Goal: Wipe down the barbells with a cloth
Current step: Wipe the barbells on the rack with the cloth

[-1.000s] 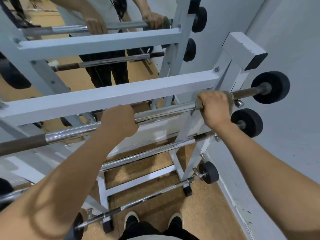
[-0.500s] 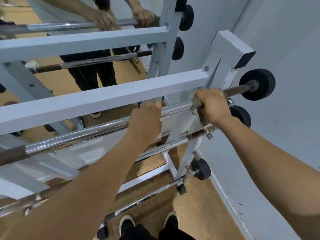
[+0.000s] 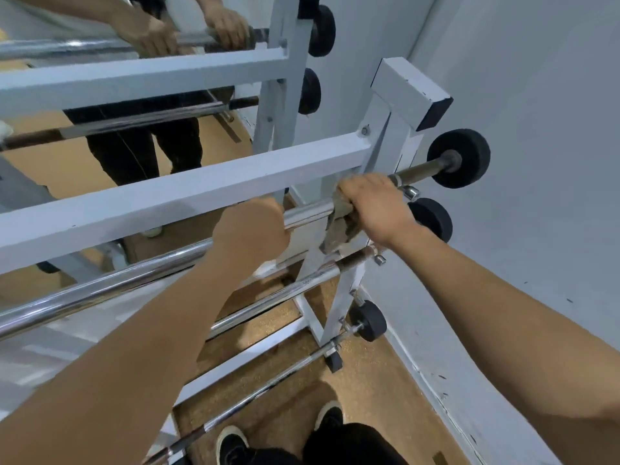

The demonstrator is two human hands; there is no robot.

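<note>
Both hands on the top barbell (image 3: 134,280) of the white rack (image 3: 188,193). Left hand (image 3: 251,229) curled around the bare chrome shaft, knuckles up. Right hand (image 3: 375,206) just beside it toward the rack's upright, fingers wrapped over a grey cloth (image 3: 339,226) bunched around the bar, one corner of the cloth hanging below the fist. Barbell resting across the rack, long axis running from lower left up to upper right, ending past the upright in a small black weight (image 3: 459,159) near the wall (image 3: 536,162). Two more barbells lower on the rack, lying along the same slant, each with a black weight at its right end. Mirror (image 3: 100,135) behind the rack. Compared with a second ago, left hand now further right along the shaft and much closer to the right hand; right hand at the same spot by the upright, more of the cloth showing beneath it.
</note>
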